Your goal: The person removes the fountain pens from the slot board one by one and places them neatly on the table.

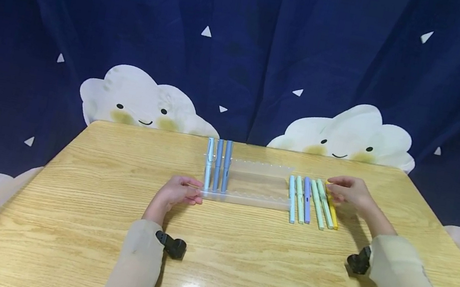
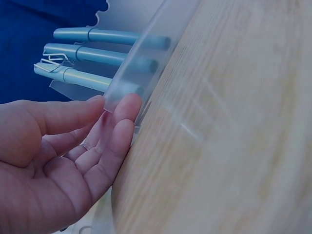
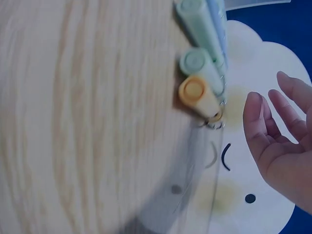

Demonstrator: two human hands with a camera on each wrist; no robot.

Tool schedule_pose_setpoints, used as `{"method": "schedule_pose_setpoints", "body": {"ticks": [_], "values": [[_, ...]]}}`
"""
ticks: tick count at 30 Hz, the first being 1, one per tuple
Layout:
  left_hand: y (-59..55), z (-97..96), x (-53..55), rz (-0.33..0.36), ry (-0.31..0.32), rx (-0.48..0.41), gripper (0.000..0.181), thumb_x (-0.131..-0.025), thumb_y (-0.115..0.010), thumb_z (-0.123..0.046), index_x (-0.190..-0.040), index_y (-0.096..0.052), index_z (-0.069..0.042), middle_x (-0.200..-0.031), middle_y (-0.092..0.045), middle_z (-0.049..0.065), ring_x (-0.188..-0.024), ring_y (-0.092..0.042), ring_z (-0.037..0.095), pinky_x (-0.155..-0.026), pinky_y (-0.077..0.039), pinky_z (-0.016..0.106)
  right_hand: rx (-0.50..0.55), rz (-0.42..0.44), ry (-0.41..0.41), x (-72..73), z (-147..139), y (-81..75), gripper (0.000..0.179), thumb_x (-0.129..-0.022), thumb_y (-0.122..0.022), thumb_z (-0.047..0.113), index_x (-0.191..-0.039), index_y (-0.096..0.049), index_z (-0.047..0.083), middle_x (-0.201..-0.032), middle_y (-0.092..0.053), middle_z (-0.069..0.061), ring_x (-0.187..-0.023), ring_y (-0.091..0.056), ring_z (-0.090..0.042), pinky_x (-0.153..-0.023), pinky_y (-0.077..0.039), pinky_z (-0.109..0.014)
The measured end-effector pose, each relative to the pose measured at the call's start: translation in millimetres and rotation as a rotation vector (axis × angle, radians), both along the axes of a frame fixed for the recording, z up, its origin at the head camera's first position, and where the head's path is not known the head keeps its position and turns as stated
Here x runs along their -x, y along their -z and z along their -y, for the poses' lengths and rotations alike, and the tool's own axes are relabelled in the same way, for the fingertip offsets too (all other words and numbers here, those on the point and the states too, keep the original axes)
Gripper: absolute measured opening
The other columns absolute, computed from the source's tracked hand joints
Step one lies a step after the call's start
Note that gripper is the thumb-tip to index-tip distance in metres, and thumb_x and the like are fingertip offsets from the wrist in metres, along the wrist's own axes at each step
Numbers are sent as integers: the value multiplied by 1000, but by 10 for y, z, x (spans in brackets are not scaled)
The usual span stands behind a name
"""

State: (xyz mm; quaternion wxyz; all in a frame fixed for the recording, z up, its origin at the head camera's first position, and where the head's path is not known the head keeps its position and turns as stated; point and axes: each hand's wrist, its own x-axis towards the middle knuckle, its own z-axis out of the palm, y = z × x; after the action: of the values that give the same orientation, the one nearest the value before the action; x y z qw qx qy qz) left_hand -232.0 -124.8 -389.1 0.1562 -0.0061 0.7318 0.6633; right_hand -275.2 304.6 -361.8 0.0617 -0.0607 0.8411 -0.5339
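Note:
A clear plastic pen rack (image 1: 254,200) with a scalloped edge stands on the table, one light blue pen (image 1: 209,165) and two darker blue pens (image 1: 217,167) lying across its left end. My left hand (image 1: 178,191) pinches the rack's front left corner between thumb and fingers, as the left wrist view shows. Over the far end of a yellow pen (image 1: 332,209) is my right hand (image 1: 350,190). Its fingers look relaxed and apart from the pens in the right wrist view, with nothing held. The yellow pen is rightmost in a row.
Left of the yellow pen lie two green pens (image 1: 317,204), a purple pen (image 1: 307,199), another green pen (image 1: 300,201) and a light blue pen (image 1: 291,199) beside the rack. A dark blue curtain (image 1: 245,54) with clouds hangs behind the wooden table (image 1: 263,271).

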Motion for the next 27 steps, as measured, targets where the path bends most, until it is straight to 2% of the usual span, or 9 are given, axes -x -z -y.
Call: {"method": "schedule_pose_setpoints", "body": {"ticks": [5, 6, 10, 12, 13, 16, 21, 27], "values": [[10, -4, 8, -6, 2, 6, 25, -87, -49, 5, -110, -50, 13, -74, -64, 12, -66, -63, 17, -63, -51, 27, -36, -4, 34, -37, 114, -81, 41, -90, -54, 13, -115, -44, -18, -88, -58, -17, -71, -58, -17, -64, -51, -33], [10, -6, 9, -5, 1, 7, 24, -87, -49, 5, -110, -50, 13, -73, -64, 12, -66, -63, 17, -63, -51, 27, 17, -11, 5, 39, 52, 2, 38, -89, -55, 14, -113, -48, -15, -88, -59, -16, -73, -58, -17, -64, -51, -32], [12, -7, 15, -2, -1, 11, 24, -87, -49, 5, -110, -50, 13, -73, -64, 12, -66, -63, 17, -63, -51, 27, 63, -34, 0, 44, 114, -9, 39, -89, -56, 17, -111, -49, -14, -91, -58, -14, -78, -59, -19, -69, -52, -35], [6, -9, 11, 2, -6, 12, 24, -87, -49, 5, -110, -51, 13, -73, -64, 12, -66, -63, 18, -63, -51, 27, 101, -42, -8, 43, 160, -25, 38, -89, -56, 15, -110, -48, -15, -88, -58, -7, -78, -59, -17, -70, -52, -34], [3, -8, 10, 3, -8, 12, 24, -87, -50, 5, -110, -51, 13, -73, -64, 13, -66, -63, 18, -63, -51, 27, 62, -45, 22, -35, 268, -124, 40, -89, -55, 14, -112, -44, -18, -88, -58, -6, -78, -59, -17, -70, -52, -35], [4, -6, 9, 1, -10, 12, 24, -87, -49, 5, -110, -51, 13, -74, -64, 13, -66, -63, 18, -63, -51, 27, 102, -55, 23, -52, 372, -166, 39, -89, -55, 12, -110, -44, -18, -84, -58, 0, -75, -59, -13, -66, -52, -29], [18, -1, 16, -6, -3, 11, 25, -87, -48, 6, -111, -50, 14, -75, -64, 13, -66, -63, 17, -63, -51, 27, 153, -79, 9, -79, 551, -229, 33, -89, -54, 8, -108, -45, -18, -85, -58, -3, -74, -60, -13, -64, -52, -27], [15, -4, 13, -13, -2, 11, 25, -87, -49, 6, -110, -50, 14, -75, -64, 14, -65, -63, 17, -64, -51, 28, 216, -100, -14, -90, 710, -260, 30, -88, -54, 5, -104, -46, -19, -80, -59, -1, -71, -60, -11, -61, -51, -23]]}}
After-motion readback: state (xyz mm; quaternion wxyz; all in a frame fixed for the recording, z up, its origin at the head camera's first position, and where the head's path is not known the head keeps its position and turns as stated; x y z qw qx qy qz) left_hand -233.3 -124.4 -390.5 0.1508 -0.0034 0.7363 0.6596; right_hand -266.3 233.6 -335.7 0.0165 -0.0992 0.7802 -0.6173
